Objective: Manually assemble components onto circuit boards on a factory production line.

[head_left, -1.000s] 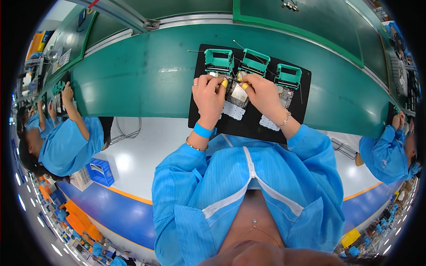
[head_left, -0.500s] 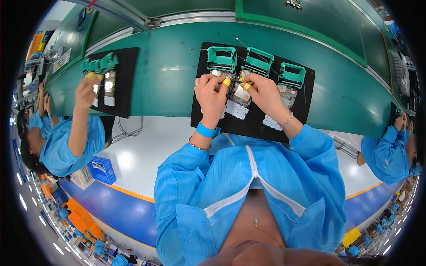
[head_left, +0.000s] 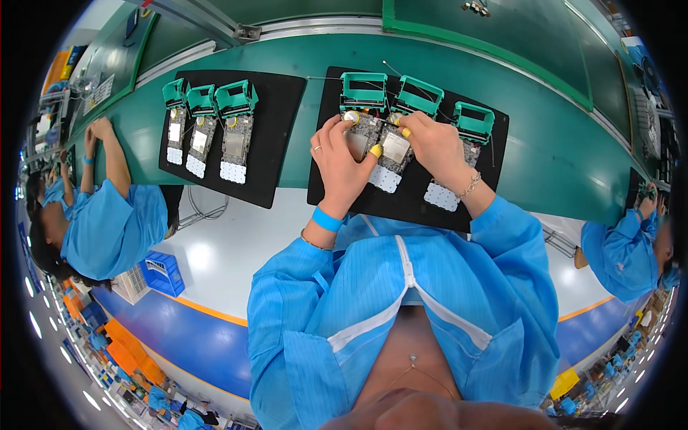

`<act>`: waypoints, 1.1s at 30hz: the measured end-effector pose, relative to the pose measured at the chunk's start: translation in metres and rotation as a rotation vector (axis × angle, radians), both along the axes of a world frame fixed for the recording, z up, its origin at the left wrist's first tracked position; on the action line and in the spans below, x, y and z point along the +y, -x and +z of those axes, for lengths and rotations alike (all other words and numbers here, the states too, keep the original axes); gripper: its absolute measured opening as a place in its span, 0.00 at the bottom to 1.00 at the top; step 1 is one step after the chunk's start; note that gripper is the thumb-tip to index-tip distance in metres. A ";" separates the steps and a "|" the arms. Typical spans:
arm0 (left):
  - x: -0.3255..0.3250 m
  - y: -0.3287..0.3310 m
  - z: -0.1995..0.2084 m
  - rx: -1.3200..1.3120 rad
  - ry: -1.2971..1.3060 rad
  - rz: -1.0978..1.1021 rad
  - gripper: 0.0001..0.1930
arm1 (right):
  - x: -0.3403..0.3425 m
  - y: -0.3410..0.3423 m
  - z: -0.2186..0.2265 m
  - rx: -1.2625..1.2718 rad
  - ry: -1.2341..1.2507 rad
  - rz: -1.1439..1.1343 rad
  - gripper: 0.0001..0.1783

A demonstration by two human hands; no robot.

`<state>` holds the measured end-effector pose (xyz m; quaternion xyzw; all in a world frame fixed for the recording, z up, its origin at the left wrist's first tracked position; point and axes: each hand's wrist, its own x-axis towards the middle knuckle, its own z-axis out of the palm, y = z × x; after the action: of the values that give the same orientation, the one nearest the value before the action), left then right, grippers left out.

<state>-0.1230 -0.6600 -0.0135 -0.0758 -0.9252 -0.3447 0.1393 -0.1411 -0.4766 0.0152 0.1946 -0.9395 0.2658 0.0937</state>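
Three circuit boards, each with a green plastic frame at its far end, lie on a black mat (head_left: 322, 168) in front of me. Over the left board (head_left: 362, 132) is my left hand (head_left: 340, 161), its thumb and fingers apart. Its fingertips are beside a round yellow-rimmed part (head_left: 351, 116). My right hand (head_left: 436, 147) pinches at the far end of the middle board (head_left: 393, 149), below its green frame (head_left: 417, 97); what the fingertips hold is too small to tell. Yellow covers sit on some fingertips. The right board (head_left: 469, 154) is partly hidden by my right hand.
Left of my mat lies another black mat (head_left: 269, 158) with three similar boards. A co-worker in blue (head_left: 111, 229) sits beyond it, another person (head_left: 623, 247) at far right. A metal rail (head_left: 322, 27) edges the green bench (head_left: 559, 154). A blue crate (head_left: 163, 274) stands on the floor.
My left hand's thumb and fingers have spread apart, the thumb moving toward me. The right hand stays at the middle board. The neighbouring mat has slid rightward toward mine, and the co-worker's hand has drawn back.
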 end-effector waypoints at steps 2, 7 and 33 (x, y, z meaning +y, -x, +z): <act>-0.002 0.001 -0.001 0.008 -0.050 -0.035 0.31 | 0.003 0.003 -0.004 -0.001 0.020 0.027 0.06; -0.009 0.005 -0.004 0.030 -0.032 -0.081 0.31 | 0.006 0.009 -0.003 -0.113 0.035 0.057 0.06; -0.001 0.001 -0.010 0.069 -0.127 -0.036 0.30 | 0.006 0.011 -0.007 -0.147 0.107 0.140 0.06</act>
<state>-0.1242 -0.6612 -0.0240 -0.0954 -0.8945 -0.4025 0.1695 -0.1517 -0.4704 0.0080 0.2346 -0.9123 0.3353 0.0159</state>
